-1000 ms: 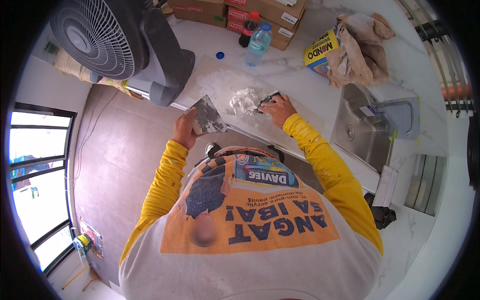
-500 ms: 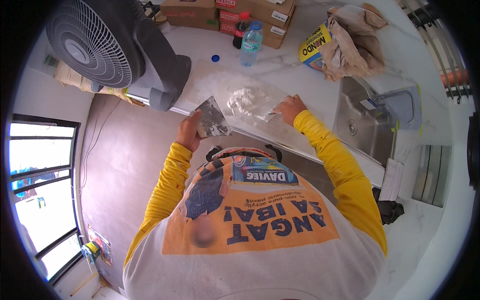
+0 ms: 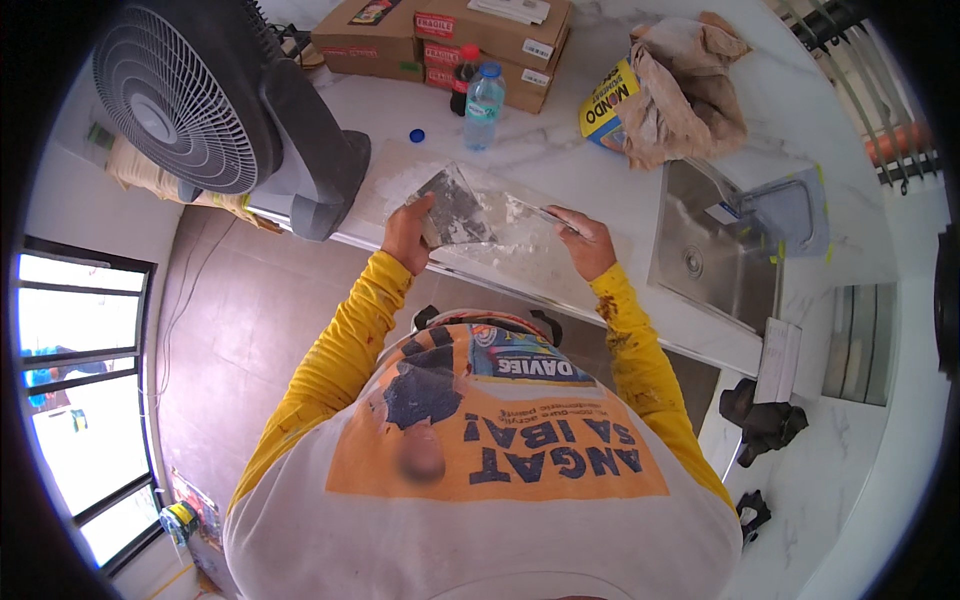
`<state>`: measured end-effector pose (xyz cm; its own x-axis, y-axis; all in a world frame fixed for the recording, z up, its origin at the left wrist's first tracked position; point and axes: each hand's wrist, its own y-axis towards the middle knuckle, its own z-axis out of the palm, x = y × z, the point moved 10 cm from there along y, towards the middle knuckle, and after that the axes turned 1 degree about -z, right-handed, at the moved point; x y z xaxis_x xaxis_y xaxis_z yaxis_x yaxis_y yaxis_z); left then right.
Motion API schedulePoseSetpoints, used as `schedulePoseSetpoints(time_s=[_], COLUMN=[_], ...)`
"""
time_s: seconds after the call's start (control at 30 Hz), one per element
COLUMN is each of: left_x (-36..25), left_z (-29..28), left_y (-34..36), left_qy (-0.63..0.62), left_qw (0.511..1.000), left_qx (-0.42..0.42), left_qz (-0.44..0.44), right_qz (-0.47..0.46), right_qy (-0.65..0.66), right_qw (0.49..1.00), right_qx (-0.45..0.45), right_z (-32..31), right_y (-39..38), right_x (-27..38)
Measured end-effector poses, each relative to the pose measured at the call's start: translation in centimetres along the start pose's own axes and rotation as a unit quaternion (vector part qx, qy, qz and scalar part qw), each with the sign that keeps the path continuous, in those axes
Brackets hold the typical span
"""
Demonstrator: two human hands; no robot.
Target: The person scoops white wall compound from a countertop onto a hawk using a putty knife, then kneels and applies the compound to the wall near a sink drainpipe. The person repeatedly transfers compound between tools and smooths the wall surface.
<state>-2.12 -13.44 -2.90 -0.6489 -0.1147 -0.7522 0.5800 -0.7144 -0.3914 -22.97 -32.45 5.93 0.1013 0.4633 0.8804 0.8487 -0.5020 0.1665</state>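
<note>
My left hand (image 3: 407,235) is closed on the near left edge of a flat grey metal plate (image 3: 460,212), smeared with white putty and tilted above the worktop. In my right hand (image 3: 588,240) is a putty knife (image 3: 553,217), its thin blade reaching left toward the plate. White putty (image 3: 515,210) shows just right of the plate, near the blade; whether it sits on the knife or the board cannot be told. Beneath both hands lies a putty-smeared board (image 3: 545,255) on the counter. The plate hides part of that board.
A grey fan (image 3: 190,105) stands left. Behind are a clear water bottle (image 3: 483,112), a dark bottle with red cap (image 3: 463,85), a blue cap (image 3: 417,135) and cardboard boxes (image 3: 375,45). At right are an opened paper bag (image 3: 685,95) and a steel sink (image 3: 700,285).
My left hand has brought the plate right and over the board. My right hand has lifted the putty knife from the board. The large putty mound no longer shows where it lay.
</note>
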Motion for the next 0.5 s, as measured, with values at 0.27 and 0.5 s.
schedulePoseSetpoints(time_s=[0.27,0.5], left_x=[2.7,0.7], left_z=[1.0,6.2], left_y=[-0.8,-0.3], left_qy=[-0.122,-0.207], left_qw=[0.983,0.966], left_qx=[-0.015,0.081], left_qz=[-0.134,-0.13], right_qz=[0.041,-0.216], right_qy=[0.048,-0.06], right_qw=[0.997,0.972], right_qx=[-0.04,-0.071], right_z=[1.1,4.5], right_y=[0.5,-0.8], right_x=[2.4,10.3])
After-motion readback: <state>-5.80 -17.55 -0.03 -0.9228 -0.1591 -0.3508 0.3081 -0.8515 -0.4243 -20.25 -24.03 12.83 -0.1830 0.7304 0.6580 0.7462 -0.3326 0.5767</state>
